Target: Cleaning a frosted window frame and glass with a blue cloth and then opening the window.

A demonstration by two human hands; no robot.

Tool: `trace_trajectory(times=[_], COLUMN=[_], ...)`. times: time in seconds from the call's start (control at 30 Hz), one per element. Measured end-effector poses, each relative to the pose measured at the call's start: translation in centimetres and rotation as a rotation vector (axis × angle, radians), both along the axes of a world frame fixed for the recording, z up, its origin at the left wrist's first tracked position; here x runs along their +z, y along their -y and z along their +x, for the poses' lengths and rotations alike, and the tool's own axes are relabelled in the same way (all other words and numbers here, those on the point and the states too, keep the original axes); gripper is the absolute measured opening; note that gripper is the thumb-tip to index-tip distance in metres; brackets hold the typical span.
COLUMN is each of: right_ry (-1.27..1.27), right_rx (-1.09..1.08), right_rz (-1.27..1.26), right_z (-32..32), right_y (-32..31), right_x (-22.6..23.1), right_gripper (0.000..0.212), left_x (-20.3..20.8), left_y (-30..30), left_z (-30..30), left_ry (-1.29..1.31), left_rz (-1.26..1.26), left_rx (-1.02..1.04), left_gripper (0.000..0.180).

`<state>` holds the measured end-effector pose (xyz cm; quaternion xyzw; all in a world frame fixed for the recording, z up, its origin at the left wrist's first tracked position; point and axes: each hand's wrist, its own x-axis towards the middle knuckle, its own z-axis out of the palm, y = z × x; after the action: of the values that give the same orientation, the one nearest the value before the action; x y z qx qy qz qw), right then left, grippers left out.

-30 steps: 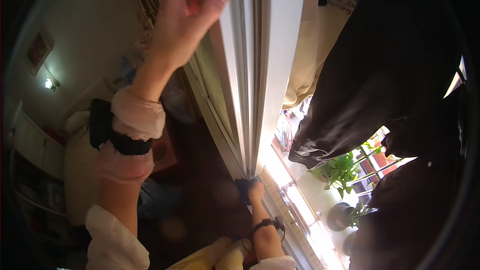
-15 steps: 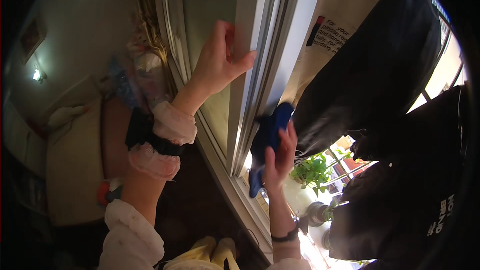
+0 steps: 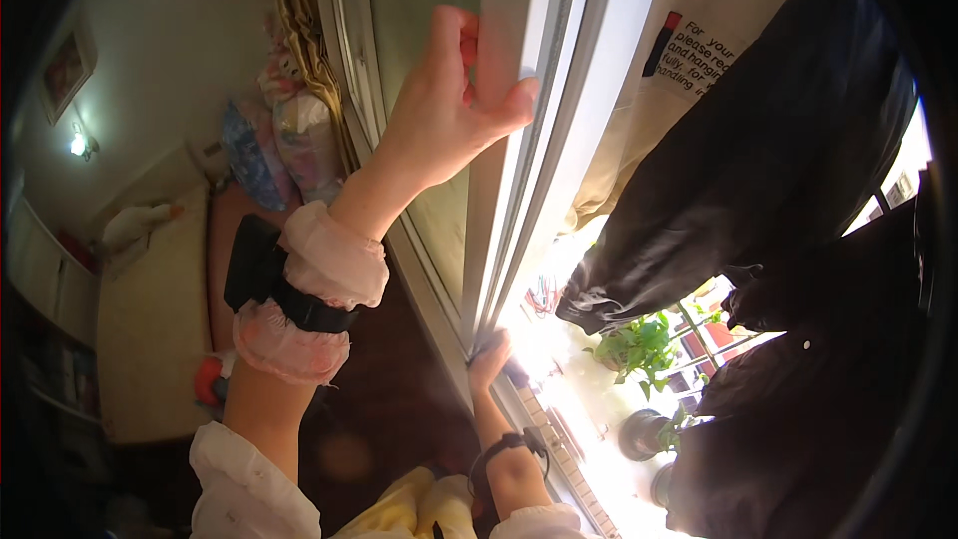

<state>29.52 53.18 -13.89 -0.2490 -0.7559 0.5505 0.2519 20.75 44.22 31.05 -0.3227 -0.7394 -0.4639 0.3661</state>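
My left hand (image 3: 439,105) is closed round the white edge of a sliding window sash (image 3: 499,155), thumb on one face and fingers curled behind. Low down, my right hand (image 3: 487,361) presses at the foot of the same frame, by the bottom track (image 3: 559,429). Under its fingers a small dark part of a blue cloth (image 3: 486,341) shows; most of the cloth is hidden. A dark band circles my right wrist, and a black strap with a small box (image 3: 254,260) sits on my left forearm.
Black garments (image 3: 758,150) and a beige bag (image 3: 689,0) with printing hang outside on the right. Potted green plants (image 3: 644,349) stand below them by a railing. On the left are a bed (image 3: 150,319), a gold curtain (image 3: 299,30), wrapped bundles (image 3: 304,130) and a lit wall lamp (image 3: 80,145).
My right hand has moved down and left with the blue cloth, from the sash's outer side to its lower end. The left hand keeps its grip on the sash edge.
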Motion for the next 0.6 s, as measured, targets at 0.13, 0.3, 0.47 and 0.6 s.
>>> trace_trajectory(times=[0.13,0.3,0.47,0.6], right_ry=[-0.205,-0.091,-0.365,-0.53], right_rx=[0.141,0.154,0.217,0.393], right_rz=[-0.152,-0.614,-0.289,-0.786], right_z=[4.7,9.6,11.9,15.4], right_y=[-0.7,-1.9,-11.1,-12.1], right_x=[1.4,17.4,17.0,22.1], right_gripper=[0.031,0.03,0.036,0.041], left_x=[0.3,-0.3,-9.0,-27.1], left_y=[0.2,1.6,-1.5,-2.1], left_z=[0.0,0.2,3.9,11.5], left_ry=[-0.006,0.029,0.147,0.907], left_rz=[0.021,0.011,0.472,0.079], left_rx=[-0.059,-0.059,-0.128,-0.493], left_gripper=[0.048,0.049,0.039,0.039])
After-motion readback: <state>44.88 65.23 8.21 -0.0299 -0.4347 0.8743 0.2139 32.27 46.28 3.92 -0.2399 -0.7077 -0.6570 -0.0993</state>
